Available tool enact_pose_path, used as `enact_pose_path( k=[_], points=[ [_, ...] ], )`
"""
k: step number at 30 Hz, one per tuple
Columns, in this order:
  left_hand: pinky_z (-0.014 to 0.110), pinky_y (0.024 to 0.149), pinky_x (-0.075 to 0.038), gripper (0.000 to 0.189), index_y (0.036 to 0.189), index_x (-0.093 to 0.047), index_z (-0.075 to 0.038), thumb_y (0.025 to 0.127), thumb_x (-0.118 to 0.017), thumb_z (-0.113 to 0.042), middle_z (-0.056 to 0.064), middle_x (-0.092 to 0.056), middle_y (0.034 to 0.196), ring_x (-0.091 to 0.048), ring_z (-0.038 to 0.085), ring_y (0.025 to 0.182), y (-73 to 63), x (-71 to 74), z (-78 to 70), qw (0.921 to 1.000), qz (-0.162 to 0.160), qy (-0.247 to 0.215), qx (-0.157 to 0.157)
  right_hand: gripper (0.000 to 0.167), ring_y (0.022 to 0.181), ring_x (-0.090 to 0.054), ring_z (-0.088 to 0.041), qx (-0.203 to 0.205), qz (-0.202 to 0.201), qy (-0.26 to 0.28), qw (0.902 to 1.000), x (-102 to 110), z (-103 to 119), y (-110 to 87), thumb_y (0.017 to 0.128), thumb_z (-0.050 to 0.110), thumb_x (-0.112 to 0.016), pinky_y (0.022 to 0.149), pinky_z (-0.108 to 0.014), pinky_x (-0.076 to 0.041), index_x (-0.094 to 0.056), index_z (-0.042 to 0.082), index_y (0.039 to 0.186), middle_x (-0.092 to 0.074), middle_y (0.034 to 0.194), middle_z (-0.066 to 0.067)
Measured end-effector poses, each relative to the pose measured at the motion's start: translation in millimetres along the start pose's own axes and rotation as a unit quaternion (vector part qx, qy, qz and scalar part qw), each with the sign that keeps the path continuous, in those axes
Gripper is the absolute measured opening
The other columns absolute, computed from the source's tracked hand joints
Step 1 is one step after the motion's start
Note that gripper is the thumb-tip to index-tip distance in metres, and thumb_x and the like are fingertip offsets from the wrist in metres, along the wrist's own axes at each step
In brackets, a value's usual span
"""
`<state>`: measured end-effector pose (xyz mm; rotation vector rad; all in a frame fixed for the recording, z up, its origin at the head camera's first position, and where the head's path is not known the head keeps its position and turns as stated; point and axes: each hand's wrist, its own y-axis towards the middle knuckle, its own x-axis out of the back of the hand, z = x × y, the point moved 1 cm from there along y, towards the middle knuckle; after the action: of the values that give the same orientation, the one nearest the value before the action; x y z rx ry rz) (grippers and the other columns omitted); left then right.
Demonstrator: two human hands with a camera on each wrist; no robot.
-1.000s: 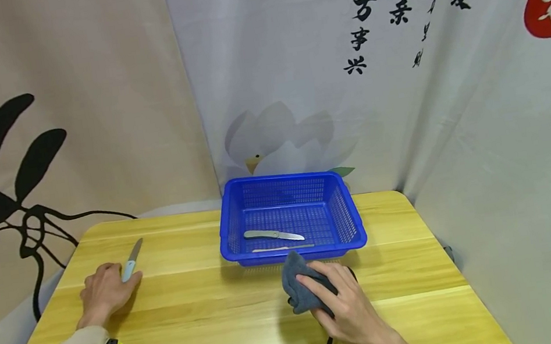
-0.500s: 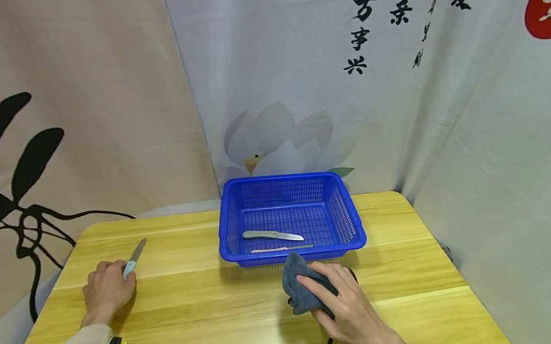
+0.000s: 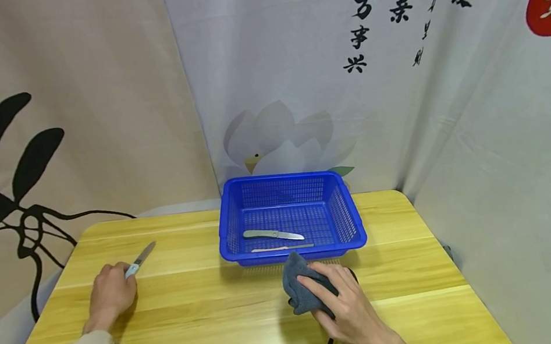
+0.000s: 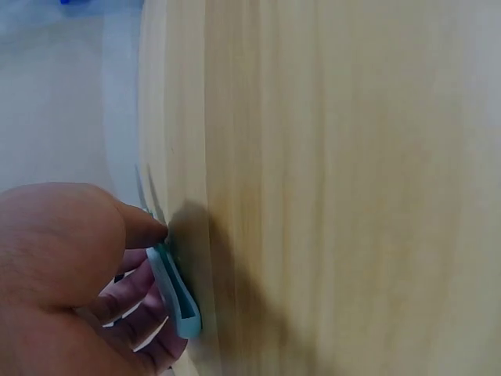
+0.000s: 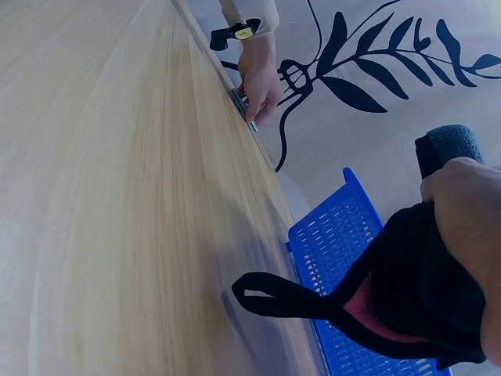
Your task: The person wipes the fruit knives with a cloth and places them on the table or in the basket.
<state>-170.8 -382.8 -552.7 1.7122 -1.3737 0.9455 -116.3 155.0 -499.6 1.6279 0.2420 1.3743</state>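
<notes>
At the table's left side, my left hand [image 3: 112, 292] pinches a small knife with a pale blue handle [image 3: 132, 269]. Its blade [image 3: 146, 252] points away to the upper right. Seen from the left wrist, thumb and fingers meet at the slotted handle [image 4: 174, 291], low over the wood. My right hand [image 3: 347, 303] grips a folded dark grey cloth [image 3: 302, 286] in front of the basket. From the right wrist, the cloth [image 5: 415, 290] shows a black hanging loop and a bit of pink inside.
A blue plastic basket [image 3: 226, 240] stands at the table's back centre. Inside lie a knife with a pale handle [image 3: 263, 233] and another thin, light-handled piece [image 3: 281, 248]. Printed curtains [image 3: 128, 98] hang behind the wooden table [image 3: 213, 333] and along its right side.
My left hand has closed round the knife's handle, and the knife has swung and shifted slightly right. The right hand and its cloth have stayed in place.
</notes>
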Motion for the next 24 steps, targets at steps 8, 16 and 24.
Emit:
enact_pose_path(
  k=[8, 16, 24],
  points=[
    [0.069, 0.077, -0.057, 0.032, 0.131, -0.065, 0.022, 0.107, -0.062, 0.002, 0.045, -0.061, 0.115, -0.067, 0.051, 0.089, -16.5, -4.2, -18.9, 0.9959, -0.069, -0.035, -0.047, 0.048, 0.124, -0.068, -0.032, -0.001, 0.000, 0.002, 1.0000, -1, 0, -0.2, 0.104, 0.021, -0.066, 0.098, -0.054, -0.060, -0.071, 0.014, 0.151, -0.069, 0.147, -0.017],
    [0.058, 0.070, -0.057, 0.030, 0.135, -0.066, 0.017, 0.109, -0.065, 0.002, 0.041, -0.061, 0.123, -0.068, 0.050, 0.094, -38.8, 5.8, -58.0, 0.9859, -0.127, -0.080, -0.074, 0.057, 0.123, -0.068, -0.032, -0.009, 0.002, 0.007, 0.9999, 4, -3, 4.2, 0.094, 0.016, -0.074, 0.098, -0.055, -0.060, -0.071, 0.014, 0.151, -0.068, 0.148, -0.018],
    [0.023, 0.063, -0.046, 0.029, 0.136, -0.068, 0.014, 0.110, -0.067, 0.001, 0.033, -0.062, 0.123, -0.061, 0.028, 0.084, -50.7, 24.1, -105.7, 0.9756, -0.155, -0.099, -0.120, 0.049, 0.123, -0.067, -0.035, -0.010, -0.019, -0.004, 0.9998, 11, -10, 9.2, 0.101, 0.019, -0.068, 0.098, -0.056, -0.057, -0.073, 0.012, 0.149, -0.069, 0.146, -0.019]
  ],
)
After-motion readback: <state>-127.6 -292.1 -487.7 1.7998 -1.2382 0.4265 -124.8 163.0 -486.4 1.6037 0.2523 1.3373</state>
